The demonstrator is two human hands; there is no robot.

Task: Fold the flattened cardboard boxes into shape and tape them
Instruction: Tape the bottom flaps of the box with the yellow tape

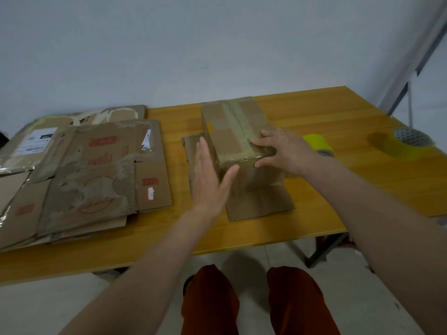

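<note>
1. Two bare hands are on the job, only the one head view to go by. The small brown cardboard box (235, 131), already folded up with clear tape along its top seam, stands on the yellow wooden table (338, 189), its loose flaps splayed flat around its base.

2. The right hand (280, 151) rests on the near top edge of the box, fingers spread and laid over the taped seam, thumb down on the front face. Looks like pressing the tape end down, not gripping.

3. The left hand (209, 175) is flat and straight-fingered against the box's left side, fingertips pointing away, thumb toward the front corner. It holds nothing, just steadies.

4. Just beyond the right hand's knuckles sits a yellow tape roll (319, 143); a second yellow roll (401, 143) is well apart, further right.

5. Well left of the left hand's fingers lies the stack of flattened, torn cardboard boxes (79, 172).

6. My guess: it's the smoothing-the-tape step on this end. Next would be flipping the box and dealing with the open flaps, roll within reach.
</note>
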